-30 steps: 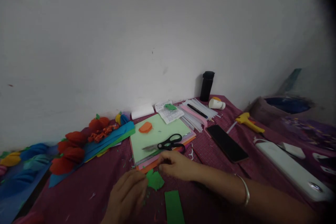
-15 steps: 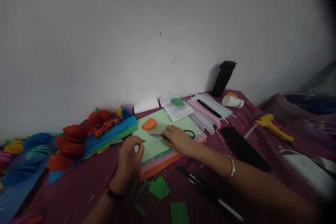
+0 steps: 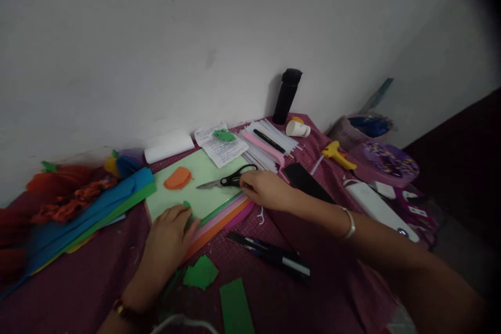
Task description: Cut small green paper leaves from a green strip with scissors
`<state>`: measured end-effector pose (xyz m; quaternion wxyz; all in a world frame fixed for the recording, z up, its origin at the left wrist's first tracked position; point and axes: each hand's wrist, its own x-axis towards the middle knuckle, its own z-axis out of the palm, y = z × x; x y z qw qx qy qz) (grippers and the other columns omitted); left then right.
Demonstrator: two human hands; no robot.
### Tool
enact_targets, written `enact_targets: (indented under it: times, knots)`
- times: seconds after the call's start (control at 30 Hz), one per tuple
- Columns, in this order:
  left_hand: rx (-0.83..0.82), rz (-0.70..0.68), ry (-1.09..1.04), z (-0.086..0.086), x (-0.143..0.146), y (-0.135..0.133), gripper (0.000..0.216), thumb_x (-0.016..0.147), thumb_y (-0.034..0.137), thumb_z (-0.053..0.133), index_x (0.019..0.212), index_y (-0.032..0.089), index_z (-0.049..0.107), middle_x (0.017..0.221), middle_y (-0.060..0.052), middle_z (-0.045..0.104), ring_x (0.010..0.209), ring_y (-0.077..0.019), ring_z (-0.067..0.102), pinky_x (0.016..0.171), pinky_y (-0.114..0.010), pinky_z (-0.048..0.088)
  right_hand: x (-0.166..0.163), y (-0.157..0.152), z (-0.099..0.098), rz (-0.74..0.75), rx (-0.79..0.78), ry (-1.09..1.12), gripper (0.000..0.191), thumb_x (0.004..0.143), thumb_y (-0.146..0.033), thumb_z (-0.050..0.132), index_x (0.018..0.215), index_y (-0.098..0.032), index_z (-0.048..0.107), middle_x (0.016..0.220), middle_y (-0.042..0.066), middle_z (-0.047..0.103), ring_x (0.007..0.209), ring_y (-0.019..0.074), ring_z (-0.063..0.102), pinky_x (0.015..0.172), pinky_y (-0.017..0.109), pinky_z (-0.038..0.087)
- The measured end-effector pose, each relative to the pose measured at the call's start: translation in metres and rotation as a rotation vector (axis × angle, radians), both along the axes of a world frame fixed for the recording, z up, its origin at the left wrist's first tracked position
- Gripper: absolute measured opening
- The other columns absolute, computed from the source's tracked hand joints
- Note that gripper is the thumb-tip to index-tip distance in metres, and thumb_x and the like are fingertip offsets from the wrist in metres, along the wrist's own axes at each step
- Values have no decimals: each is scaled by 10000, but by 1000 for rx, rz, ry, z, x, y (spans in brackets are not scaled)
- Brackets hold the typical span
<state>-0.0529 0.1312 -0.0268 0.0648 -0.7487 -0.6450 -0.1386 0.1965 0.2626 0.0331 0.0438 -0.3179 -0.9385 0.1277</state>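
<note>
My left hand (image 3: pixel 168 235) lies palm down, fingers stretched, on the edge of a stack of coloured paper sheets topped by a pale green sheet (image 3: pixel 207 167). A tiny green scrap (image 3: pixel 187 203) sits right at its fingertips. My right hand (image 3: pixel 266 190), with a bangle on the wrist, has its fingers curled against the black handle of the scissors (image 3: pixel 229 181), which lie on the green sheet with the blades pointing left. An orange paper cut-out (image 3: pixel 178 178) rests further left on the same sheet.
Green paper pieces (image 3: pixel 201 273) and a dark pen (image 3: pixel 270 257) lie near me on the maroon cloth. Blue and green sheets (image 3: pixel 90 209) and paper flowers are at left. By the wall: black flask (image 3: pixel 285 95), white strips (image 3: pixel 270 141), phone (image 3: pixel 307 180), yellow glue gun (image 3: pixel 337 154).
My view has swung right. My left hand dropped from a raised pinch to lie flat on the sheets; the small green scrap now lies on the sheet. My right hand slid right, uncovering the scissors.
</note>
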Motion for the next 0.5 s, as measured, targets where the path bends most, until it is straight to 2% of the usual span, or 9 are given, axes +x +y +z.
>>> enact_targets:
  times: [0.07, 0.17, 0.23, 0.3, 0.33, 0.4, 0.47, 0.5]
  knots:
    - [-9, -46, 0, -1, -5, -7, 263, 873, 311, 504, 1020, 155, 657, 1095, -134, 660, 1009, -274, 590, 893, -453, 465, 25, -22, -1, -35, -7, -41, 139, 867, -237, 489, 930, -164, 590, 867, 80, 668, 769, 191, 611, 659, 263, 383]
    - [-34, -85, -16, -1, -9, -19, 285, 891, 278, 479, 1097, 168, 643, 1197, -120, 635, 1108, -252, 557, 971, -448, 428, 51, -55, -17, -78, -9, -100, 207, 799, -219, 550, 990, -144, 578, 770, 95, 685, 666, 217, 632, 575, 269, 369]
    - [-27, -76, -38, -1, -7, -25, 301, 892, 252, 474, 1143, 180, 624, 1243, -107, 616, 1150, -242, 536, 991, -443, 417, 60, -67, -29, -154, -78, -144, 323, 766, -117, 501, 1082, -156, 559, 808, 99, 698, 681, 223, 647, 587, 276, 379]
    - [5, -49, -59, -3, -4, -29, 313, 886, 233, 479, 1167, 188, 610, 1265, -103, 604, 1171, -244, 524, 998, -455, 408, 64, -70, -35, -221, -181, -49, 342, 747, -68, 455, 1045, -178, 582, 847, 87, 691, 748, 213, 647, 655, 283, 405]
    - [23, -33, -67, -3, -2, -30, 317, 883, 224, 482, 1173, 190, 605, 1271, -104, 600, 1176, -246, 520, 1001, -463, 401, 64, -67, -34, -241, -284, 54, 297, 735, -73, 454, 968, -181, 602, 838, 74, 679, 763, 203, 638, 682, 284, 414]
    - [47, -10, -80, -6, 1, -32, 316, 879, 212, 486, 1172, 190, 602, 1277, -106, 596, 1178, -248, 518, 1010, -475, 387, 60, -59, -25, -289, -622, 351, 184, 740, -129, 451, 845, -185, 592, 738, 39, 629, 677, 177, 606, 657, 282, 430]
    - [52, 5, -98, -8, 2, -32, 317, 873, 206, 494, 1172, 180, 597, 1277, -106, 595, 1177, -248, 516, 1020, -476, 376, 49, -50, -13, -326, -950, 618, 159, 772, -221, 420, 855, -199, 554, 667, 6, 563, 566, 152, 557, 591, 281, 439]
    - [50, 12, -108, -9, 2, -32, 320, 870, 204, 499, 1174, 174, 593, 1276, -106, 596, 1177, -248, 515, 1023, -474, 374, 39, -46, -7, -334, -1058, 713, 178, 783, -265, 413, 901, -209, 534, 670, -2, 546, 548, 145, 546, 581, 283, 445]
